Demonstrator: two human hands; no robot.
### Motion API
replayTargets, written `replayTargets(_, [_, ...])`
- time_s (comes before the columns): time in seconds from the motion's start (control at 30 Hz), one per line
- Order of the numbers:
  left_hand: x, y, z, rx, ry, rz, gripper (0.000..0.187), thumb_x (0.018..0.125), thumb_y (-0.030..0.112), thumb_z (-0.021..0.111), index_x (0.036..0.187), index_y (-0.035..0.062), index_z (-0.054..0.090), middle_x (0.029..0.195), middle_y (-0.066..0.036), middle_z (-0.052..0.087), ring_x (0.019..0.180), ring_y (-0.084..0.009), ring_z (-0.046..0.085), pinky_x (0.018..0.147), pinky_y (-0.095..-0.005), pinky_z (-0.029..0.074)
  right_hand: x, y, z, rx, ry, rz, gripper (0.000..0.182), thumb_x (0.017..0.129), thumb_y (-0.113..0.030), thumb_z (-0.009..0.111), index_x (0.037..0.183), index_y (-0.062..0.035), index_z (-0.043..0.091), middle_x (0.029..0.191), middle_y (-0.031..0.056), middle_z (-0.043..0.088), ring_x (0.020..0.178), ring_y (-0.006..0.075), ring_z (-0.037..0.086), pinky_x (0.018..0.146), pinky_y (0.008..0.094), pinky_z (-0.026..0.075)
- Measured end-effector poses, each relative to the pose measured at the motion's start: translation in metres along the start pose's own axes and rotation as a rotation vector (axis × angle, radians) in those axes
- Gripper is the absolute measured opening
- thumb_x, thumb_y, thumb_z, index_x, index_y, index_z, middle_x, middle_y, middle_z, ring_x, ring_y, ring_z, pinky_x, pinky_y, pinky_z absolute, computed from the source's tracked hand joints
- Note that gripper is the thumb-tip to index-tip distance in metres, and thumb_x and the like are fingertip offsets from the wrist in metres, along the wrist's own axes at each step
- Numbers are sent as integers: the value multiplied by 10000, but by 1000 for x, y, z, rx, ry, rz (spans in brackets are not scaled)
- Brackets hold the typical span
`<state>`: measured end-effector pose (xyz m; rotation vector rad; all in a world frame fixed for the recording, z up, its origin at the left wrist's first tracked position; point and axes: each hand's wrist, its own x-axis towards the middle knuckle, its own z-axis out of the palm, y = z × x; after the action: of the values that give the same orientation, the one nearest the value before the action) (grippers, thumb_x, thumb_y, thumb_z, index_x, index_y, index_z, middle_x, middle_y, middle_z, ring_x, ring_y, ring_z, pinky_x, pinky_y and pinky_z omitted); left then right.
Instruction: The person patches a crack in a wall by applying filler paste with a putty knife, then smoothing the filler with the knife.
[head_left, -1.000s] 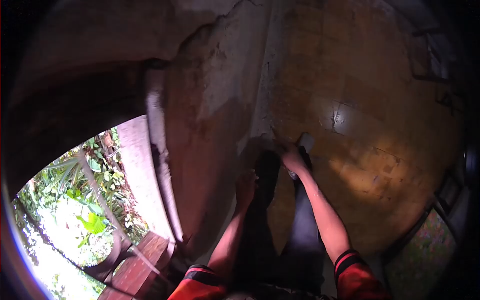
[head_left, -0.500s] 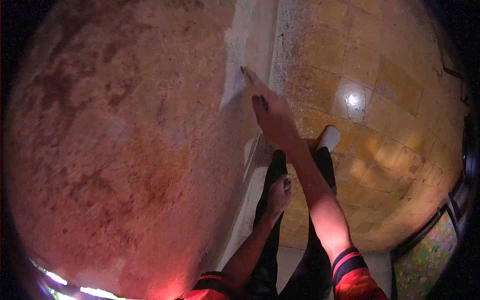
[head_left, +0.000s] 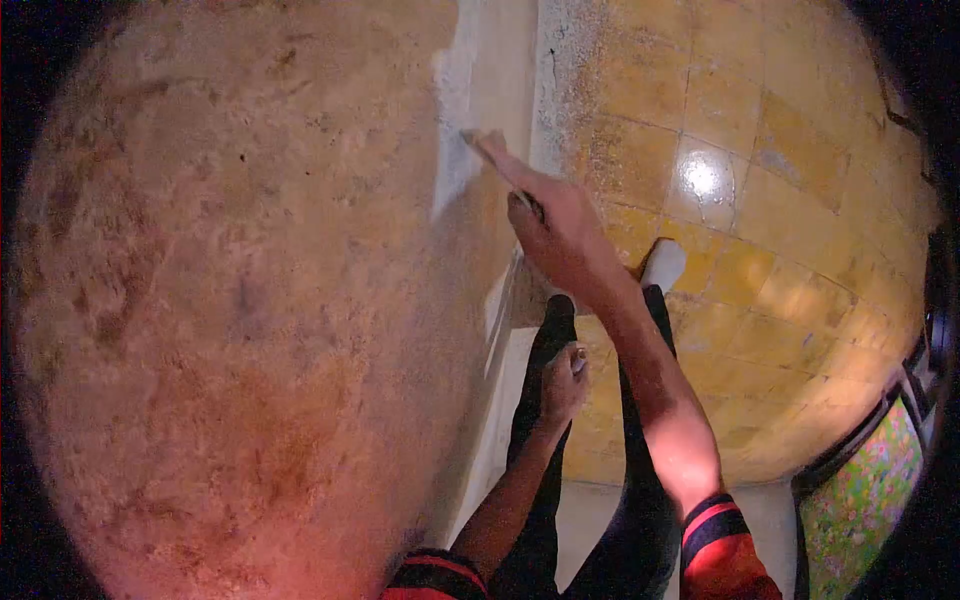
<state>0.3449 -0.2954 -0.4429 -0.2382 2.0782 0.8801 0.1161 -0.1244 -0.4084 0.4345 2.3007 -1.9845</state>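
My right hand reaches forward to the lower part of the wall, its fingers closed round a slim tool. The tool's flattish, darkish tip meets the pale strip along the wall; blur hides whether it is a brush or a scraper. My left hand is held closed in front of my legs. A small pale thing shows at its fingers, too small to name.
A rough, stained brown wall fills the left side. Yellowish floor tiles, speckled near the wall, spread to the right. My foot in a light shoe stands on them. A flowery patterned cloth or mat lies at the lower right.
The tool's tip in my right hand has shifted slightly left on the pale strip. My left hand is turned a little, and the pale thing in it shows more.
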Motion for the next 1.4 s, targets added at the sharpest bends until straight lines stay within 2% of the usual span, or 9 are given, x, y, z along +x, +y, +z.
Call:
replayTargets(0.47, [4, -29, -6, 10, 48, -15, 179, 901, 148, 592, 1032, 28, 614, 799, -204, 629, 745, -306, 660, 668, -368, 499, 19, 7, 1, -1, 87, -40, 578, 847, -39, 448, 1401, -205, 436, 933, 254, 604, 780, 328, 646, 733, 392, 495])
replayTargets(0.67, [9, -17, -11, -15, 31, -79, 180, 903, 150, 592, 1029, 24, 609, 831, -184, 644, 773, -279, 660, 680, -357, 498, 19, 1, -16, -74, -146, 166, 566, 856, -46, 450, 1397, -211, 442, 1054, 232, 609, 770, 311, 611, 775, 367, 495])
replayTargets(0.77, [12, -28, -7, -30, 56, -54, 179, 902, 150, 594, 1029, 26, 609, 816, -179, 635, 768, -268, 653, 675, -355, 496, -2, 2, 5, 66, -8, 42, 548, 861, -49, 433, 1388, -197, 453, 1117, 234, 595, 771, 295, 598, 782, 339, 484])
replayTargets(0.87, [9, -37, -6, -38, 60, 6, 140, 914, 157, 592, 1006, 51, 596, 815, -73, 607, 683, -154, 575, 689, -302, 495, 23, 5, 1, 16, 142, -83, 595, 818, -38, 484, 1379, -234, 454, 952, 284, 608, 828, 460, 603, 784, 475, 486])
replayTargets(0.97, [8, -43, -1, -34, 67, -74, 139, 905, 144, 596, 1008, 51, 600, 803, -51, 605, 676, -148, 571, 678, -284, 488, 30, -1, -7, 65, 97, -58, 602, 824, -42, 483, 1391, -241, 439, 984, 269, 615, 829, 458, 606, 789, 472, 489])
replayTargets(1.07, [12, -13, -22, 104, 28, -46, 168, 922, 183, 589, 1019, 47, 604, 759, -71, 630, 675, -170, 591, 673, -297, 487, 2, -9, 3, 130, 69, -78, 533, 861, -81, 454, 1383, -189, 452, 1170, 231, 586, 932, 322, 648, 838, 340, 485])
replayTargets(1.17, [14, -15, -18, 40, 62, -27, 186, 933, 201, 581, 1027, 43, 604, 754, -94, 648, 693, -177, 618, 678, -314, 491, 29, -8, -20, -35, -108, 197, 545, 869, -59, 447, 1395, -201, 437, 1251, 204, 558, 1034, 321, 634, 884, 334, 476])
replayTargets(1.27, [10, -20, -23, 60, 69, -28, 182, 937, 188, 578, 1030, 34, 603, 769, -78, 649, 714, -156, 626, 680, -308, 491, 15, 2, 0, 53, 33, -33, 557, 870, -39, 435, 1400, -211, 436, 1131, 228, 601, 876, 331, 649, 818, 336, 492])
replayTargets(1.4, [14, -26, -19, -31, 63, -48, 159, 941, 153, 568, 1028, 24, 602, 778, -52, 640, 721, -131, 613, 679, -289, 489, 16, 0, -4, 66, 91, -51, 601, 824, -20, 429, 1380, -245, 461, 1041, 256, 619, 881, 402, 641, 818, 417, 503])
